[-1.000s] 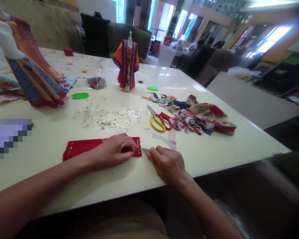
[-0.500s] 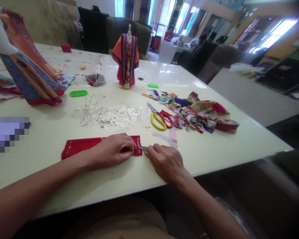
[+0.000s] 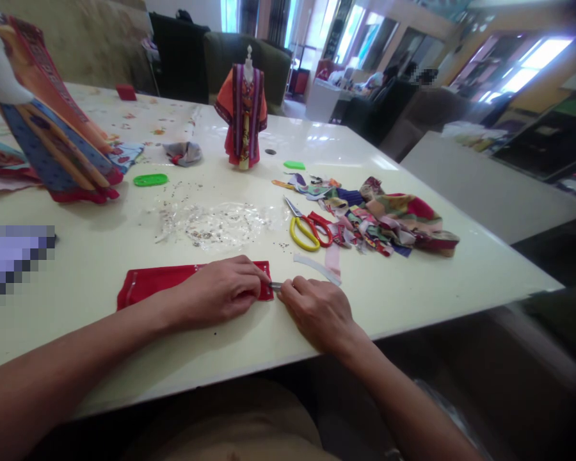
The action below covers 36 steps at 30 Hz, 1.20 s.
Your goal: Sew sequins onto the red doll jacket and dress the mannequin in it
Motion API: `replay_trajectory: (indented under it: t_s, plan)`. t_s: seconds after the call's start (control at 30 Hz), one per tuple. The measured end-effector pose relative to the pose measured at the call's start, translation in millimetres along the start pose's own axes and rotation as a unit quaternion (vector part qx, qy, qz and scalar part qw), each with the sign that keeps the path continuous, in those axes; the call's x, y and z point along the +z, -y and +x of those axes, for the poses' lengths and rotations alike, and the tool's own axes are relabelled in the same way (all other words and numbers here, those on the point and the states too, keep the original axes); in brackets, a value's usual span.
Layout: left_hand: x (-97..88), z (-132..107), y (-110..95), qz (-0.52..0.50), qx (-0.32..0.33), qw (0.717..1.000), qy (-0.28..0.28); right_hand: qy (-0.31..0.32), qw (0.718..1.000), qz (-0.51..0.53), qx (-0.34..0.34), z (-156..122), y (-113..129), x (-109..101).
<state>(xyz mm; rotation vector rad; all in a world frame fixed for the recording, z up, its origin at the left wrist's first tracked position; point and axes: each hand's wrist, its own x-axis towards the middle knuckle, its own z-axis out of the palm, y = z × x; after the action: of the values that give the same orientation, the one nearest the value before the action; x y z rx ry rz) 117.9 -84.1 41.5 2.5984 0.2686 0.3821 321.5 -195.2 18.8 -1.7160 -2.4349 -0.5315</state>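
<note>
A red cloth strip [image 3: 148, 286] lies on the near part of the bench [image 3: 96, 346], its right end clamped under the left hand [image 3: 223, 291]. Just beside it, the right hand [image 3: 319, 314] pinches a small silver tool [image 3: 276, 286], mostly hidden in its grip.

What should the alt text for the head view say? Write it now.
The left hand presses a red cloth on a white table, and the right hand holds a small metal tool at its edge. Scissors, colourful fabric scraps and a miniature robe on a stand sit beyond.
</note>
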Motion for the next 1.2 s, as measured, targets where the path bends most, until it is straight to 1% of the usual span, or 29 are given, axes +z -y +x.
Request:
replay_trajectory:
  t_s: [0.17, 0.37, 0.43, 0.53, 0.63, 0.73, 0.8, 0.93, 1.1, 1.2]
  plan:
    - [1.8, 0, 3, 0.071, 0.051, 0.996, 0.027, 0.008, 1.0, 0.011, 0.002, 2, 0, -1]
    - [-1.4, 1, -1, 0.109, 0.06, 0.991, 0.056, 0.018, 0.999, 0.035, 0.034, -3, -8, -14]
    - [-1.4, 0, -1, 0.093, 0.061, 0.993, 0.049, 0.022, 0.998, 0.048, 0.043, -5, -10, -18]
    - [-1.1, 0, 1, 0.037, 0.053, 0.998, 0.022, 0.056, 0.995, 0.069, 0.037, -8, -7, -20]
    - [-4.0, 0, 3, -0.012, 0.019, 1.0, 0.006, 0.095, 0.992, 0.078, 0.04, -9, -3, -20]
    - [-9.8, 0, 4, -0.044, -0.02, 0.999, -0.008, 0.108, 0.99, 0.081, 0.05, -8, 0, -19]
    - [-12.7, 0, 4, -0.05, -0.034, 0.998, -0.004, 0.111, 0.989, 0.082, 0.054, -8, 0, -19]
    - [-12.2, 0, 5, -0.02, -0.031, 0.999, 0.036, 0.109, 0.988, 0.095, 0.061, -11, -1, -18]
    - [-9.9, 0, 7, -0.021, -0.023, 0.999, 0.028, 0.092, 0.983, 0.125, 0.101, -22, -7, -16]
    - [-11.1, 0, 7, -0.025, -0.019, 0.999, 0.04, 0.079, 0.979, 0.136, 0.127, -28, -11, -15]
